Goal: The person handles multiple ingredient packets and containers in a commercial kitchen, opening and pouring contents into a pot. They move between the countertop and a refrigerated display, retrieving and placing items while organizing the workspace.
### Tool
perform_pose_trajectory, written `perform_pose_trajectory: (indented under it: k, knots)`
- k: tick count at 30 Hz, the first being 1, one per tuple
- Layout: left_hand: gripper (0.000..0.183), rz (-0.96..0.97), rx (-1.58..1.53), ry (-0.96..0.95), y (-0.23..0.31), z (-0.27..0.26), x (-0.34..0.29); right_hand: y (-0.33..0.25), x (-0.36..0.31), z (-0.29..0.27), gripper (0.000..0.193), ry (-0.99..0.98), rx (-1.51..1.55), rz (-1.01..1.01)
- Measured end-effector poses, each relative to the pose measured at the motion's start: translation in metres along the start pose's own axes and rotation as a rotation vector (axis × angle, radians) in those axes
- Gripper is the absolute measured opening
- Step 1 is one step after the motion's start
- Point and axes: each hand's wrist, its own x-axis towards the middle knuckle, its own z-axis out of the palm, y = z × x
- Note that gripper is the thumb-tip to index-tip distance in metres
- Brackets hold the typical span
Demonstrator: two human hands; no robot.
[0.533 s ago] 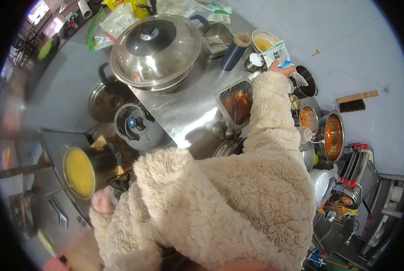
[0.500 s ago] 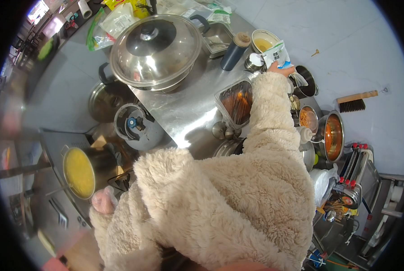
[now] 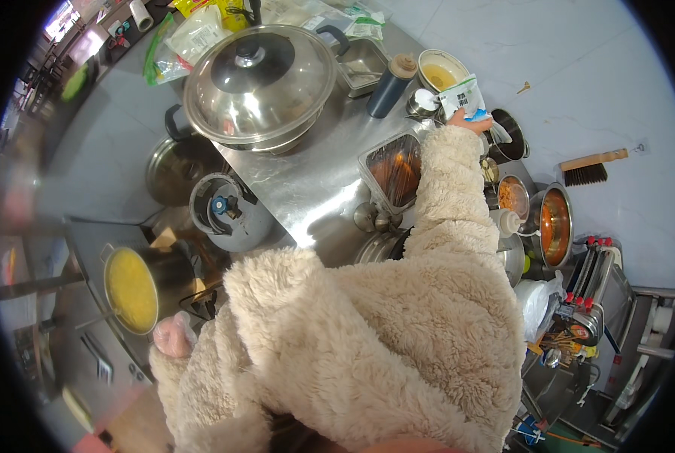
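Observation:
My right hand (image 3: 469,121) reaches far out over the steel table and grips a white packet (image 3: 462,97) with blue and green print. Just left of the packet is a small steel container of white powder (image 3: 425,100); behind it stands a pale bowl (image 3: 441,69) with yellowish liquid. At the lower left, my left hand (image 3: 174,336), seemingly in a clear plastic glove, looks curled closed. It is beside a tall steel pot (image 3: 173,279) filled with something yellow. Whatever the left fingers may hold is hidden.
A big lidded wok (image 3: 258,90) occupies the steel table (image 3: 277,185). Near my right sleeve are a film-covered container (image 3: 394,174), a dark squeeze bottle (image 3: 390,90) and a bowl of red liquid (image 3: 556,226). A gas cylinder (image 3: 235,219) stands left of the table; a brush (image 3: 590,167) hangs on the wall.
My right hand and the packet have sunk slightly toward me, and the packet is tilted a little differently. My left hand stays where it was beside the pot.

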Motion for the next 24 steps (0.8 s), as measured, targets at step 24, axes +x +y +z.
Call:
perform_pose_trajectory:
  k: [24]
  knots:
    - [0.039, 0.014, 0.031, 0.009, -0.004, 0.004, 0.004, -0.005, 0.011, 0.003, 0.067, -0.032, -0.07, 0.124]
